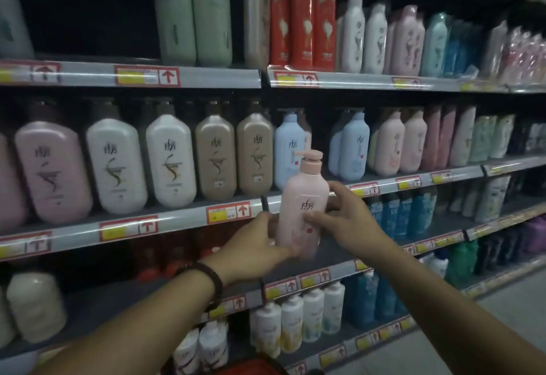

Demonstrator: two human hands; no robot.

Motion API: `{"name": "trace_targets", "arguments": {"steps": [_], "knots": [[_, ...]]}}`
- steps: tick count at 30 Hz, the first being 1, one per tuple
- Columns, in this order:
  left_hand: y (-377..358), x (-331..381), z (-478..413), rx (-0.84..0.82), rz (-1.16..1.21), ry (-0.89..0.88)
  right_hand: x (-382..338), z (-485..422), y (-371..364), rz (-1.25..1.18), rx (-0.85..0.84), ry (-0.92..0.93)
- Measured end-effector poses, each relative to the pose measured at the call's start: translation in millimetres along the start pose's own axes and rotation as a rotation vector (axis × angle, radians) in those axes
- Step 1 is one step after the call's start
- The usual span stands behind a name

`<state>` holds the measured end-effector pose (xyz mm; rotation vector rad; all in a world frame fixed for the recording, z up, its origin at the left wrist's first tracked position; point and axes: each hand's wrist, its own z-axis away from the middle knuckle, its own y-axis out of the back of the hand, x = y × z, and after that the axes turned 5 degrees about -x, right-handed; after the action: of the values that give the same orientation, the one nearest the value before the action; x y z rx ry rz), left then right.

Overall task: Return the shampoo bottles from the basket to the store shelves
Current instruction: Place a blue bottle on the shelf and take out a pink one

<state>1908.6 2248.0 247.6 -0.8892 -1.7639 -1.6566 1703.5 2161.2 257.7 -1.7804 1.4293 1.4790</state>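
Store shelves (pixel 189 77) fill the whole frame, tier above tier, running from the left edge and falling away toward the right. Along the middle tier on the left stand big squat bottles: a mauve bottle (pixel 53 173), two white bottles (pixel 118 164) and two brown bottles (pixel 215 156). On the top tier, grey-green bottles (pixel 192 14) stand at upper centre and red bottles (pixel 302 28) just right of them. Right of centre on the middle tier are pale blue pump bottles (pixel 289 153), then a gap, then more blue ones and pale pink bottles (pixel 390 144).

Two bare forearms reach in from the bottom edge and meet at the centre of the frame. Between them is the pink shampoo bottle (pixel 304 197), upright and tilted slightly, held in the air in front of the middle shelf's rail, its pump head level with the blue bottles. The left hand (pixel 254 247) grips its lower part from the left, fingers curled round it. The right hand (pixel 345 221) clasps its right side, thumb laid across the label and fingers behind.

A dark beaded bracelet (pixel 209 277) circles the left wrist. A red-and-yellow price tag (pixel 227 212) sits on the rail just left of the held bottle. A sliver of the red basket (pixel 254 367) shows at the bottom edge.
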Motion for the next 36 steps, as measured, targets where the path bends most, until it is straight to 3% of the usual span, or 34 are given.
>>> {"name": "trace_targets", "arguments": {"steps": [3,8,12,16,26,32,36], "knots": [[5,30,-31,-0.074,-0.078,-0.036,-2,-33,36,0.16,0.071,0.047],[7,56,-89,-0.112,-0.231,-0.051,0,-97,88,0.191,0.122,0.087],[4,53,-131,-0.097,-0.132,-0.113,14,-144,112,0.195,0.124,0.082],[-9,38,-172,-0.107,-0.042,-0.061,27,-182,124,0.215,0.104,0.053],[-40,7,-219,0.022,0.064,-0.065,46,-215,123,0.136,0.019,-0.06],[-46,6,-217,0.009,0.1,-0.089,58,-207,109,0.171,0.132,-0.058],[-44,10,-204,-0.007,0.081,-0.125,59,-193,91,0.334,0.276,-0.084]]}}
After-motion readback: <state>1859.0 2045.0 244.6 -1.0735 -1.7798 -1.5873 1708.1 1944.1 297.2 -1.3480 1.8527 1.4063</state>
